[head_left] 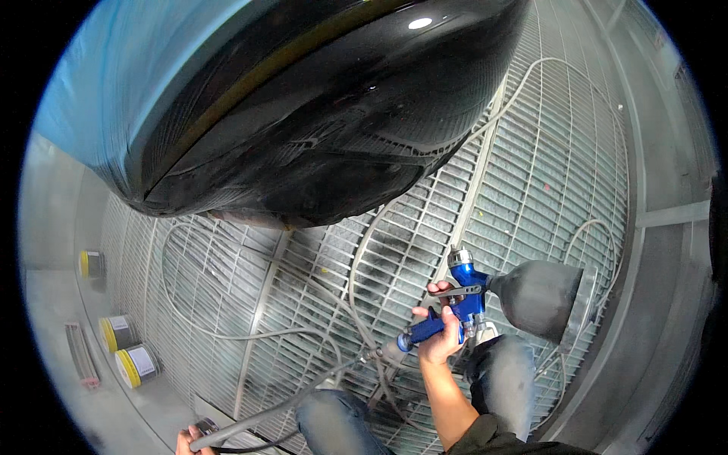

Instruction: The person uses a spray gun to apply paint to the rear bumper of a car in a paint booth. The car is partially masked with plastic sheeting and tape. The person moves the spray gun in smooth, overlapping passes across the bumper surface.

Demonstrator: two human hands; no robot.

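My right hand (442,341) is wrapped round the grip of a blue paint spray gun (469,299), its fingers near the trigger lever. The nozzle points up and forward, toward the glossy black car panel (341,152), without touching it. A dark grey paint cup (535,299) sticks out from the gun's right side. From the bottom of the grip, a grey air hose (280,409) runs down to the left. At the lower left edge my left hand (186,441) is closed on that hose, partly cut off by the picture's rim.
Slatted metal grating (523,197) forms the floor, with hose loops lying across it. Blue masking film (114,83) covers the car beside the black panel. Several tins with yellow lids, one a yellow-lidded tin (138,365), stand along the left wall. My knees show below the gun.
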